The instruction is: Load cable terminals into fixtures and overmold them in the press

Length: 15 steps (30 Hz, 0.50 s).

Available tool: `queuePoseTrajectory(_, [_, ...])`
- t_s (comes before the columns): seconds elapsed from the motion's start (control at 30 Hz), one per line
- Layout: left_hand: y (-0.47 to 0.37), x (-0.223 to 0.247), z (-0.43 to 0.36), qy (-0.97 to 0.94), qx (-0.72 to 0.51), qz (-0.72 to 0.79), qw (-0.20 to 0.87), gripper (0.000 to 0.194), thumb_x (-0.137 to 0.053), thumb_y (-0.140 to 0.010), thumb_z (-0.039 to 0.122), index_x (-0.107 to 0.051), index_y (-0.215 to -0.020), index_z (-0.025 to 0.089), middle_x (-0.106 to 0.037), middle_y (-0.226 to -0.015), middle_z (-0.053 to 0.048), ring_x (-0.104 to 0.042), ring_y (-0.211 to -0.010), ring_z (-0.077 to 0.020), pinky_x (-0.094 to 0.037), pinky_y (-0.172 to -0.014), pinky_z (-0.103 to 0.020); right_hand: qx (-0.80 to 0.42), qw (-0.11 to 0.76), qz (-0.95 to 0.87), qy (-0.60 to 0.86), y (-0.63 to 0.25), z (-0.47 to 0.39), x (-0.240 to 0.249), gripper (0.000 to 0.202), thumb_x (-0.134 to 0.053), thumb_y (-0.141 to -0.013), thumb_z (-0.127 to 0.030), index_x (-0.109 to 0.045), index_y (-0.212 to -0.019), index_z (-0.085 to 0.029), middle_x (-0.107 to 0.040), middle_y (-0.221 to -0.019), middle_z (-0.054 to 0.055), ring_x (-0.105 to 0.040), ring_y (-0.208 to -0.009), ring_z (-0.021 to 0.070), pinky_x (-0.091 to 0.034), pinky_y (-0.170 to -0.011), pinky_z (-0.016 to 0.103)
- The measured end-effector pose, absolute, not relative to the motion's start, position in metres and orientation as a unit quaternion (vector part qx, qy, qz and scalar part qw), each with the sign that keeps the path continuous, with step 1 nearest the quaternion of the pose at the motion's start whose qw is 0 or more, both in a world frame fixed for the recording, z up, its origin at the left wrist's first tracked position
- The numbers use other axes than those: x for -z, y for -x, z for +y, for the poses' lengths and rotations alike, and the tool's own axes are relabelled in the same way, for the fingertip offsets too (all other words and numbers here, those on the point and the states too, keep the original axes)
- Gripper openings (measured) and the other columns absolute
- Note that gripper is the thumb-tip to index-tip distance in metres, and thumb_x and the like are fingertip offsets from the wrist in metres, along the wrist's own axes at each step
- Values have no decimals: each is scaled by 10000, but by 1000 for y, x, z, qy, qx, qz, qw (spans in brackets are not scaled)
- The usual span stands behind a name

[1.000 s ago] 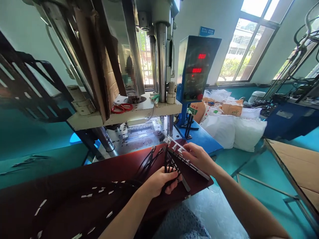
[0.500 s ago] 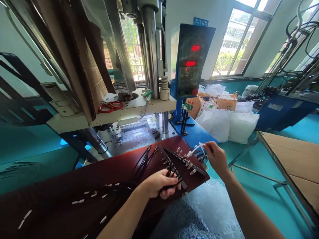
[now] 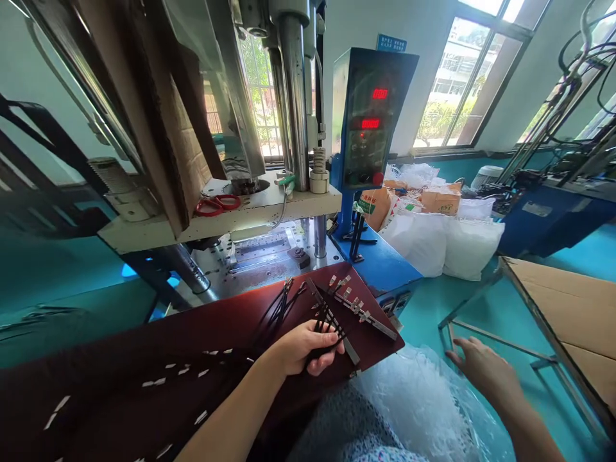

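Over the right end of the dark red board [image 3: 212, 327], my left hand [image 3: 310, 350] is closed around a bunch of black cables [image 3: 321, 319] with small metal plugs. Under it lies a slotted metal bar [image 3: 353, 354], partly covered by my fingers. A second metal bar [image 3: 382, 328] beside it carries several small metal connectors [image 3: 357, 304]. Off to the right, past the board's edge, my right hand [image 3: 486, 369] is open with its fingers apart, and nothing shows in it. Another bundle of black cables [image 3: 276, 308] lies left of the bars.
Behind the board stands a press with a metal bed [image 3: 260, 256]; red-handled scissors [image 3: 219, 204] lie on its plate. A blue control box [image 3: 375, 147] shows red digits. A clear plastic bag of white scrap [image 3: 418, 398] sits below, a cardboard-topped table [image 3: 568, 308] at right.
My right hand has moved right and down, away from the bars, and opened. The white plastic piece it held is no longer visible. My left hand keeps the cables, shifted slightly left.
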<state>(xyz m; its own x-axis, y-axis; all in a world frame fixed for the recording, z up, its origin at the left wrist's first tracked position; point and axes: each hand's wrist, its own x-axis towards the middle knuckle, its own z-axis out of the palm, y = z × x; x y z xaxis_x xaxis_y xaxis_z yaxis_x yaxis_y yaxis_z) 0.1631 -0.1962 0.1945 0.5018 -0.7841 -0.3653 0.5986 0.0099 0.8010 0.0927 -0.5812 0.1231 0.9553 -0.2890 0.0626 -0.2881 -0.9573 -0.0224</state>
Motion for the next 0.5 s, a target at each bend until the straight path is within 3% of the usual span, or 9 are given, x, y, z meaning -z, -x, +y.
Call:
queuePoseTrajectory(0.27, [-159,-199,-192,-516,436,-101,731,348,-611,-740,421,-552,-769,80,-420,-452,18,-304,-335,-36,-180,-347,-163,149,241,-99,954,-139,-470,-186,308,-382,-871,-395,-626,-876,-208,-635,-870,53,-598,-773,186,-437,-680,299])
queuePoseTrajectory(0.43, [-153,-205,-192,-542,344,-124,757,329,-568,-781,413,-554,-782,85,-423,-458,18,-305,-347,-39,-194,-362,-180,75,266,-262,925,-152,-396,-204,256,-380,-896,-287,-617,-848,-202,-598,-782,37,-563,-748,158,-424,-681,276])
queuePoseTrajectory(0.5, [-152,-215,-187,-552,255,-137,782,316,-554,-800,404,-554,-785,89,-430,-464,16,-323,-369,-42,-220,-387,-186,26,278,-312,908,-152,-373,-203,173,-466,-851,-253,-619,-911,-202,-598,-861,36,-553,-823,155,-435,-737,266])
